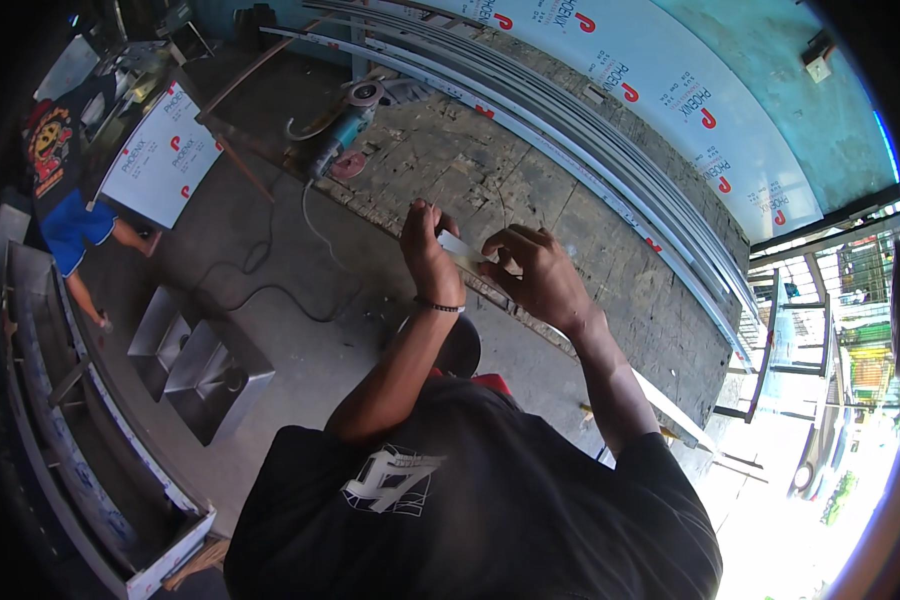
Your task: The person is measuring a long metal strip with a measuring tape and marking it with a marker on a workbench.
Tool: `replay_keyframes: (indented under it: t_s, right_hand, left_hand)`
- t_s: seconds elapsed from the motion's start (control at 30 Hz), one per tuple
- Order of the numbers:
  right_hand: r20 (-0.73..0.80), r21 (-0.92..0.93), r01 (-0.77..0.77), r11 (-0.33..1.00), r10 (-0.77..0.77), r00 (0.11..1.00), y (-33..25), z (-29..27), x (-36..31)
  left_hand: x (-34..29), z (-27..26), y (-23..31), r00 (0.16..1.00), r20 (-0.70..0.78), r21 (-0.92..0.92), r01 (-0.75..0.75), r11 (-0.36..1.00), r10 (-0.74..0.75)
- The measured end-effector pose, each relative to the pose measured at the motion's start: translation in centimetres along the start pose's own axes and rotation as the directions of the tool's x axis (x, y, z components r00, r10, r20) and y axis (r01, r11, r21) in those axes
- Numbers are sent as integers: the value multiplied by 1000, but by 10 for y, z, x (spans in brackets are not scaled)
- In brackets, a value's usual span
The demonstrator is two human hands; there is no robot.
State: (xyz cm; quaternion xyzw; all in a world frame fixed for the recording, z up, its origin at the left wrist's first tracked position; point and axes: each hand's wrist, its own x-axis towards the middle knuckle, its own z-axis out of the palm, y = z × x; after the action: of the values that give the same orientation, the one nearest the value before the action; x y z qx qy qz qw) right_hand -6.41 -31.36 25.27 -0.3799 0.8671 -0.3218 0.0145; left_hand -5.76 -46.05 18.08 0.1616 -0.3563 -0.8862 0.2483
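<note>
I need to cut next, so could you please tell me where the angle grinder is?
In the head view, the angle grinder lies on the wooden workbench, up and left of the left hand.

An angle grinder (pixel 342 130) lies near the workbench's (pixel 570 230) far left corner, its cord (pixel 270 270) trailing to the floor. Long metal strips (pixel 610 160) run along the bench's far edge. A steel double sink (pixel 198 362) sits on the floor, another person (pixel 65 190) beyond it.
</note>
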Motion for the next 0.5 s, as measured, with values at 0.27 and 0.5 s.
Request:
replay_keyframes:
  t_s: [0.27, 0.5]
  right_hand:
    - [-15, -524, 237, 818, -287, 958, -9, 14, -8]
    - [-51, -401, 92, 911, -123, 991, 1, 28, -7]
  left_hand:
    - [5, -11, -8, 999, 39, 10, 16, 1000, -16]
    - [3, -13, -8, 1000, 8, 99, -11, 995, 10]
